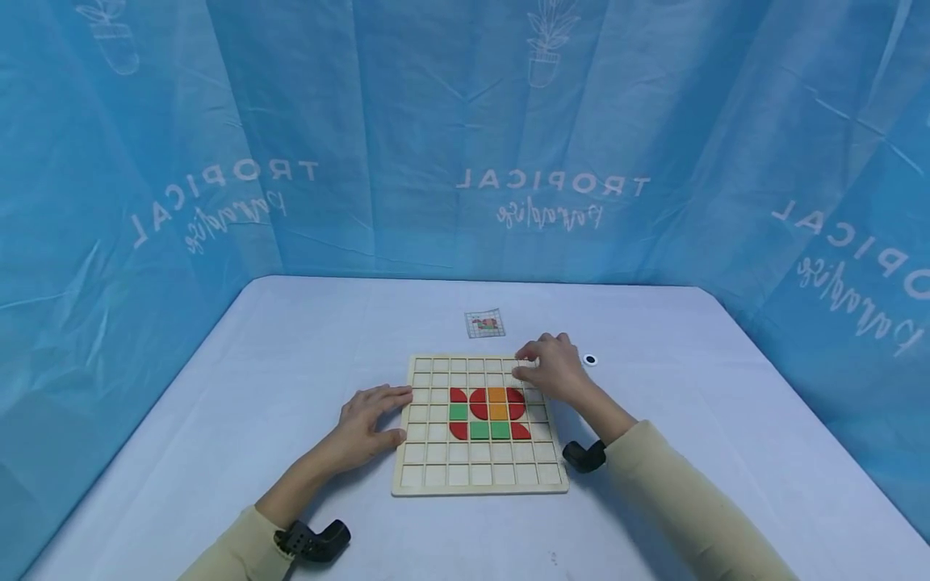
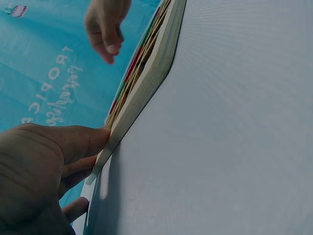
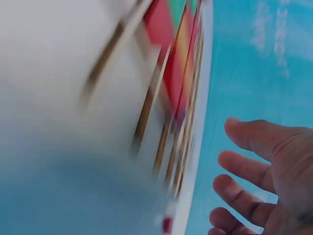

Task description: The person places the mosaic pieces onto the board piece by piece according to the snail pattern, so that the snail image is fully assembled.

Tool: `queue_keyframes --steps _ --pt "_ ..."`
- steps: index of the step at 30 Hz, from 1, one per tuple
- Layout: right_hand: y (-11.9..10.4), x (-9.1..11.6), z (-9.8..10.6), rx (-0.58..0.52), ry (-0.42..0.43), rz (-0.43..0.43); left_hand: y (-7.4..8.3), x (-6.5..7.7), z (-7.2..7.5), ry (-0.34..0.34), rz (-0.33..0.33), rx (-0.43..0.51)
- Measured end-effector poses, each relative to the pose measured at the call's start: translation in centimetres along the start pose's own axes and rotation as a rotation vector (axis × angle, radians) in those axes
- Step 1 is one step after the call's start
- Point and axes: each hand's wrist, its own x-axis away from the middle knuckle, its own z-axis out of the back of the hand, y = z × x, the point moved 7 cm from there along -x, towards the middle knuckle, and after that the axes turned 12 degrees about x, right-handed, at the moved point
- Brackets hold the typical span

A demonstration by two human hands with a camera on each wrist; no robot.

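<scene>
A pale wooden grid board (image 1: pixel 436 476) lies on the table with red rounded, orange (image 1: pixel 497 403) and green (image 1: pixel 479 430) pieces in its middle squares. The left hand (image 1: pixel 369 426) touches the board's left edge with its fingers fairly straight; in the left wrist view the thumb (image 2: pixel 88 142) rests against that edge. Over the board's far right corner hovers the right hand (image 1: pixel 555 369), thumb and fingers apart and bent a little. The right wrist view shows no piece in this hand (image 3: pixel 288 181), and the board there is blurred.
Beyond the board lies a small picture card (image 1: pixel 484 323) with a coloured grid pattern. A white ring-like object with a dark centre (image 1: pixel 590 360) sits right of the right hand. Blue curtains (image 1: pixel 436 121) enclose the white table (image 1: pixel 327 331). Black devices (image 1: pixel 312 542) are on both wrists.
</scene>
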Motion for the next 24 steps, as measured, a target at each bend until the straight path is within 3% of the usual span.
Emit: queue_keyframes --steps 5,9,20,24 --pt "4.6 0.1 -0.2 0.043 -0.005 -0.1 -0.2 0.0 -0.1 -0.015 -0.002 -0.003" --pt "6.4 0.4 -0.6 0.03 -0.029 -0.144 -0.1 0.1 -0.1 -0.015 -0.018 -0.002" --pt "6.4 0.6 -1.0 -0.015 -0.035 -0.081 0.1 -0.1 -0.1 0.003 -0.015 -0.017" --pt "6.8 0.7 -1.1 -0.007 -0.063 -0.103 0.1 -0.1 0.0 0.001 -0.014 -0.018"
